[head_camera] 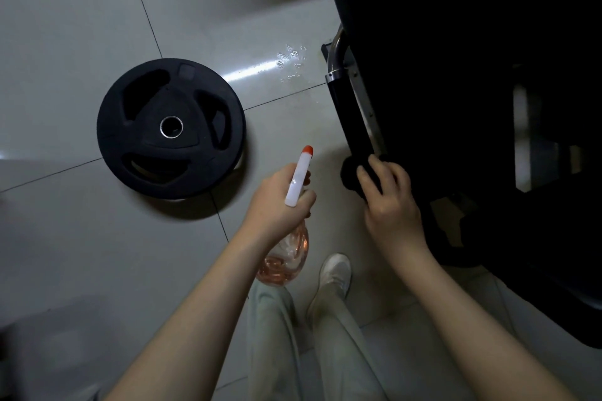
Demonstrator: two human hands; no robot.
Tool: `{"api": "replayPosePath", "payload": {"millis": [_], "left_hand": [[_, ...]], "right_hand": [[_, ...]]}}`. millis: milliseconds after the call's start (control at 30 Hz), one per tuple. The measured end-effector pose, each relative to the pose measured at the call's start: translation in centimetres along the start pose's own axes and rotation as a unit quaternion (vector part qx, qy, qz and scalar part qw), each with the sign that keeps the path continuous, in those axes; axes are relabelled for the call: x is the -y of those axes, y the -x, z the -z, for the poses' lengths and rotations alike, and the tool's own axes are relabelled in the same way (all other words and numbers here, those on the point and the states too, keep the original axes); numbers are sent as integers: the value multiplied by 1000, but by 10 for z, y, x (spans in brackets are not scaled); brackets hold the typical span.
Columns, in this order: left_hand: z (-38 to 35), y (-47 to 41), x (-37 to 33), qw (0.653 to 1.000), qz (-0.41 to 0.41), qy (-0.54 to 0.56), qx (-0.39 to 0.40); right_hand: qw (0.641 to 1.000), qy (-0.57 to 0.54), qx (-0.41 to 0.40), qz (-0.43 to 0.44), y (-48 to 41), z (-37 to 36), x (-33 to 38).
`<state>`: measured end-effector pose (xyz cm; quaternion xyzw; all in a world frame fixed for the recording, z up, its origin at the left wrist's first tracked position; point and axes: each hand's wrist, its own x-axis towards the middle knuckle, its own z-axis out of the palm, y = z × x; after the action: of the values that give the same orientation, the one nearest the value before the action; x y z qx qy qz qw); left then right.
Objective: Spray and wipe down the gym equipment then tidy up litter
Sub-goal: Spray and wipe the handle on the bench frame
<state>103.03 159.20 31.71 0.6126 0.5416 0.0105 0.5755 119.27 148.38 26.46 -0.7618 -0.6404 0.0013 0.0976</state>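
Gripping the spray bottle (pixel 298 181) in my left hand (pixel 277 202), fingers (pixel 308 200) wrapped round its neck, just right of the weight plate (pixel 171 128), I clamp my right hand (pixel 389 205) over what looks like a black cloth (pixel 350 177) on the machine's padded handle (pixel 345 120), farther right.

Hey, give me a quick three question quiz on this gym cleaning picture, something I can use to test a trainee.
1. True or false: the round black rubber weight plate lies flat on the grey tiled floor.
2. Multiple choice: the left hand grips A) the clear spray bottle with white head and orange nozzle, B) a broom, C) a paper roll.
3. Short answer: which hand holds the black cloth against the machine's black padded handle?

Key: 1 true; 2 A; 3 the right hand.
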Motion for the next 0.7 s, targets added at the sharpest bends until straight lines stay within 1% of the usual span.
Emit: {"api": "replayPosePath", "payload": {"millis": [133, 200, 267, 333, 433, 500, 600, 700], "left_hand": [[4, 6, 0, 1000, -5, -7, -6], [5, 7, 1, 1000, -6, -4, -12], [6, 7, 3, 1000, -4, -1, -16], [5, 7, 6, 1000, 0, -1, -17], [5, 6, 12, 1000, -1, -13, -19], [5, 6, 15, 1000, -2, -21, -19], [7, 6, 16, 1000, -5, -23, -21], [10, 7, 13, 1000, -2, -13, -21]], "right_hand": [[998, -39, 29, -31, 6, 17, 0], [998, -54, 10, -24, -10, 23, 6], [999, -49, -17, 8, -41, 22, 14], [998, -22, -38, 45, -80, 11, 19], [993, 57, -14, 106, -119, -9, 20], [988, 82, 8, 131, -117, -16, 16], [983, 89, 19, 159, -95, -11, 14], [982, 82, 38, 163, -100, 0, 17]]}}
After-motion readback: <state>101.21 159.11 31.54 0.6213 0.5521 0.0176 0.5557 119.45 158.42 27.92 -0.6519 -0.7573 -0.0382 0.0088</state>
